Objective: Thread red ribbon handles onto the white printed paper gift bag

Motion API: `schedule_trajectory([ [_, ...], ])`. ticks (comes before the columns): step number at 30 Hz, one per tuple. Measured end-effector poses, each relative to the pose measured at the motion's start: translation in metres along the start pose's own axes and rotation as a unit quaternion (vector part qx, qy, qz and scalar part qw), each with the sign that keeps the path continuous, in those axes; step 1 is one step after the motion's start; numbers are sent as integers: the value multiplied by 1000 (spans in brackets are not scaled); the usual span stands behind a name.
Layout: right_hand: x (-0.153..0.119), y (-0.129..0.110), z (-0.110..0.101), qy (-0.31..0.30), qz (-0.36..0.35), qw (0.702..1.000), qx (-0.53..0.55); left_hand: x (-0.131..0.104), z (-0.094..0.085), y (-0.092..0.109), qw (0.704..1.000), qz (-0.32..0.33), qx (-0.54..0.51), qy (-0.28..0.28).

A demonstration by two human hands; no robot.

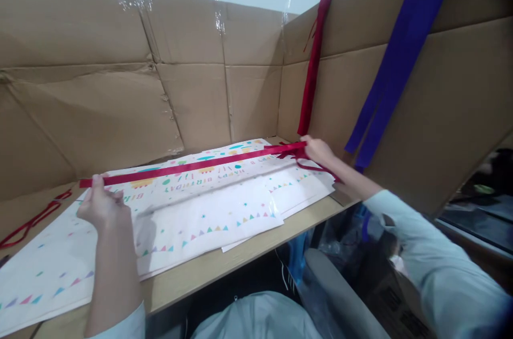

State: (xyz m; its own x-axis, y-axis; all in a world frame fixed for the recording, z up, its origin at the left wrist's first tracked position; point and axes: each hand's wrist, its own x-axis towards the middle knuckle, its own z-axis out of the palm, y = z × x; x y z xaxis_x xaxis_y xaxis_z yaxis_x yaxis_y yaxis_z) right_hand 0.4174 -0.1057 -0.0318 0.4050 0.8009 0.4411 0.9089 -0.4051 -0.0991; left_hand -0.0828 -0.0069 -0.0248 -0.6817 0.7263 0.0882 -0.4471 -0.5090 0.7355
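A dark red ribbon (200,163) is stretched nearly straight between my two hands, just over the printed paper sheets (248,216). At its left end, my left hand (105,202) pinches it between thumb and fingers, with a short tip poking out. The other end is gripped by my right hand (316,150) near the cardboard corner. Loose red ribbon loops hang and lie beneath my right hand. The white sheets carry birthday lettering, stars and coloured bunting, and overlap across the table (240,245).
Cardboard walls (192,98) enclose the table's back and right. A bundle of red ribbons (315,66) and purple ribbons (404,55) hang over the right wall. A thin red ribbon loop (36,220) lies at left. A chair armrest (340,293) stands below the table edge.
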Motion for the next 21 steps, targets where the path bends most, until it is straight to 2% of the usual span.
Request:
schedule_trajectory([
  [2,8,66,-17,7,64,997,-43,10,-3,2,1000,10,16,5],
  [3,10,91,-26,2,83,995,-53,16,-4,3,999,24,31,14],
  [5,15,126,-41,1,85,995,-42,32,-7,7,995,55,70,40],
  [7,20,141,-52,-11,61,998,12,48,-10,13,988,84,116,53],
  [10,27,141,-62,-23,111,986,121,65,-10,20,980,114,164,13],
  [12,31,132,-67,-3,181,955,235,67,-8,22,979,117,167,-8],
  [14,34,121,-74,31,216,892,396,62,-7,20,981,106,164,-5],
  [16,36,111,-83,53,234,804,544,52,-7,14,982,90,167,-3],
  [18,38,102,-93,46,244,735,631,41,-7,7,983,66,173,-5],
  [19,39,97,-98,33,247,716,652,34,-6,3,983,52,175,-3],
  [21,39,87,-104,-8,232,711,664,21,-4,-6,983,25,181,-11],
])
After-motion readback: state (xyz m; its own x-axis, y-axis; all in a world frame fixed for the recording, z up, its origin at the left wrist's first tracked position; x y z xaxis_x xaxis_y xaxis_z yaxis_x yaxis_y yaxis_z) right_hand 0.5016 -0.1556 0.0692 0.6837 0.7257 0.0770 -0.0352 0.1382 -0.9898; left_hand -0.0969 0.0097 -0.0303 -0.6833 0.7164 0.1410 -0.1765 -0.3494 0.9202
